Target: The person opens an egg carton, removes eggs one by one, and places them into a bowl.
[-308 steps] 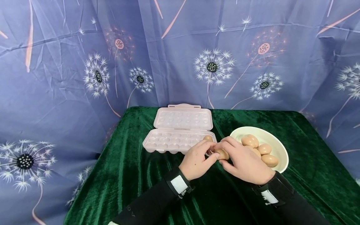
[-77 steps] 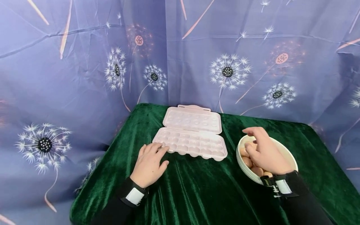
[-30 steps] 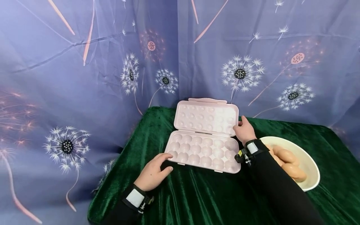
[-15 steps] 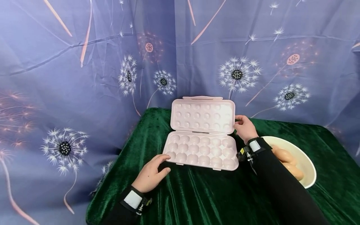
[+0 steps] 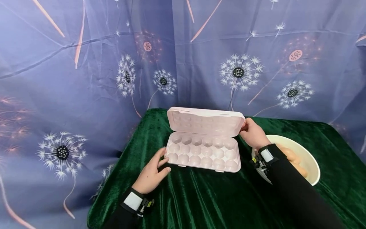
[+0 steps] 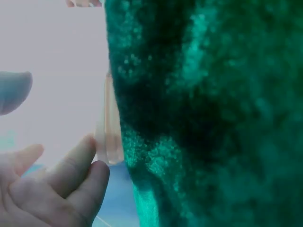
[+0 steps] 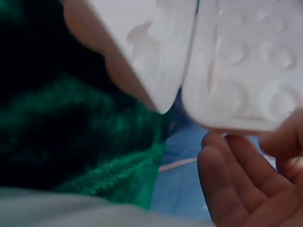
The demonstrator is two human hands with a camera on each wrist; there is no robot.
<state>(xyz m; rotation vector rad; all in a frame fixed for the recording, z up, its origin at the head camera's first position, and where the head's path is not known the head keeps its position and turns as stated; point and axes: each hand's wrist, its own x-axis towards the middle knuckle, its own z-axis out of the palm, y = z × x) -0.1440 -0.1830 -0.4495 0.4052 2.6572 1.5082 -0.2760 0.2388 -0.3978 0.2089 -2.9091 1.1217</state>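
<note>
A pale pink plastic egg box lies with its lid (image 5: 204, 122) raised and leaning forward over the base (image 5: 203, 152), whose rows of round hollows hold no eggs. My right hand (image 5: 254, 135) grips the lid's right edge. In the right wrist view its thumb and fingers lie at the rim of the lid (image 7: 255, 94), beside the base (image 7: 156, 52). My left hand (image 5: 150, 175) is at the base's left front corner, fingers extended, fingertips right at the rim. In the left wrist view the left hand's fingers (image 6: 71, 175) are spread beside the box.
A cream oval bowl (image 5: 311, 159) with brown eggs (image 5: 290, 155) stands to the right, partly hidden by the right forearm. Green velvet cloth (image 5: 200, 203) covers the table. A blue curtain (image 5: 200, 79) with dandelion print hangs behind and to the left.
Earlier both hands were at an egg; then the right hand moved from the bowl to the lid. Over the last second the lid has swung up and forward. The left hand has stayed near the box's corner.
</note>
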